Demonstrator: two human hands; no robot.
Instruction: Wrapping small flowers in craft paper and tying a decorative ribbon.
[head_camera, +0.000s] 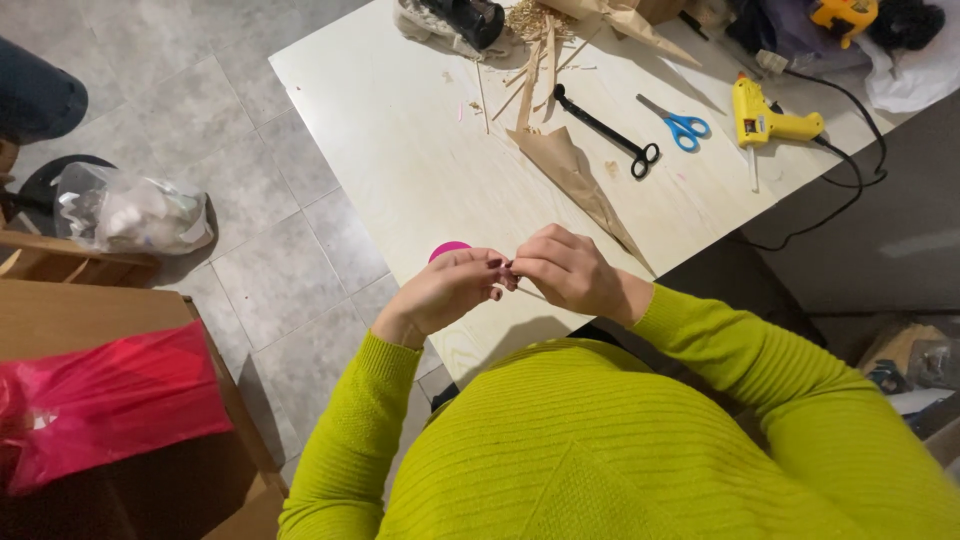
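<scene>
Left hand (447, 290) and right hand (568, 270) met at the bench (400, 150) edge, fingers pressed together pinching a thin pale sliver (530, 292), seemingly light, stiff and brittle; best held near its ends. A pink disc (447, 248) lay at 12 o'clock of the left hand, a brown paper cone (580, 180) at 1 o'clock.

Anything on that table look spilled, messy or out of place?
Yes: wood shavings and loose wooden strips lie scattered at the table's far end. The glue gun's black cord trails over the table edge. Both hands meet over the near edge.
</scene>
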